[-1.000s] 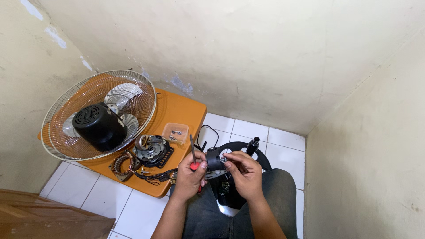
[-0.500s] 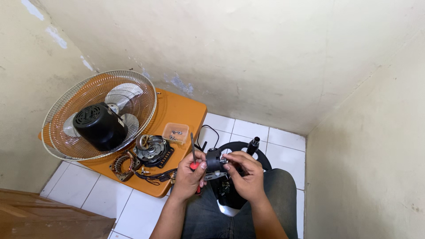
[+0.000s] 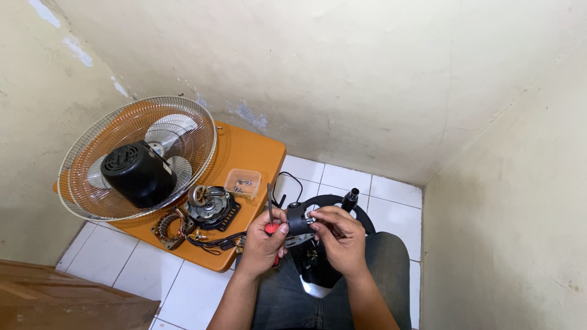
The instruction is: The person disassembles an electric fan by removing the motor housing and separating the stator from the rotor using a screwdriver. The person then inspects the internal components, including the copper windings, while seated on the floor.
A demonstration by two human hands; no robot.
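My left hand [image 3: 260, 244] grips a red-handled screwdriver [image 3: 270, 214], its shaft pointing up, and also steadies a small black fan part [image 3: 298, 221] over my lap. The fingertips of my right hand [image 3: 342, 238] pinch a small silvery piece [image 3: 310, 220] at the side of that black part. Below the hands sits the round black fan base [image 3: 361, 214] with its short upright pole [image 3: 350, 198].
A low orange table [image 3: 244, 153] on the left carries a wire fan guard [image 3: 92, 183] with a black motor cover [image 3: 137, 172], a motor plate [image 3: 211, 206], a copper-wound stator [image 3: 170, 227], loose wires and a small clear tray of screws [image 3: 243, 182]. Walls close in behind and right.
Both hands with the black part have shifted slightly up and right; the right fingers have kept working at the small silvery piece. Nothing on the table moved.
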